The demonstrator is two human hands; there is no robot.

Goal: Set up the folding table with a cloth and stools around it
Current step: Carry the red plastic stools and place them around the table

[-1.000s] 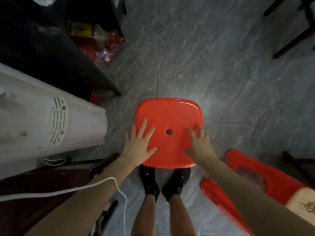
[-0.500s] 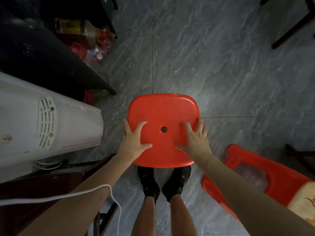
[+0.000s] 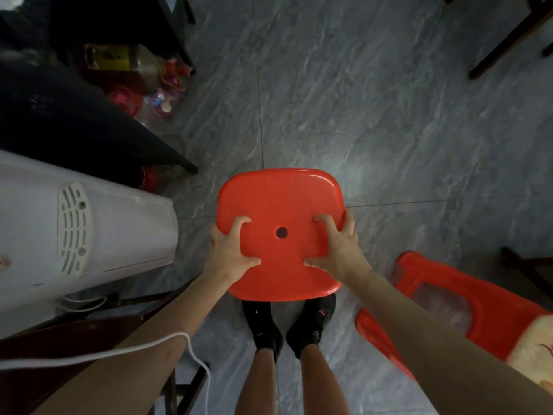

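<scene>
A white machine (image 3: 89, 232) is seen at the left, then the red stool (image 3: 279, 205) (standing on the grey floor (image 3: 374, 115)) is gripped at its sides by the left hand (image 3: 229, 253) and right hand (image 3: 341, 250), fingers curled.

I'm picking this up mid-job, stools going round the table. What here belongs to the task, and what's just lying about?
Part of the job:
- red stool, gripped at its sides by the left hand and right hand
- second red stool, lying tipped over on the floor at the right

Just lying about:
- white appliance
- bottles and small clutter under the dark furniture
- white cord
</scene>
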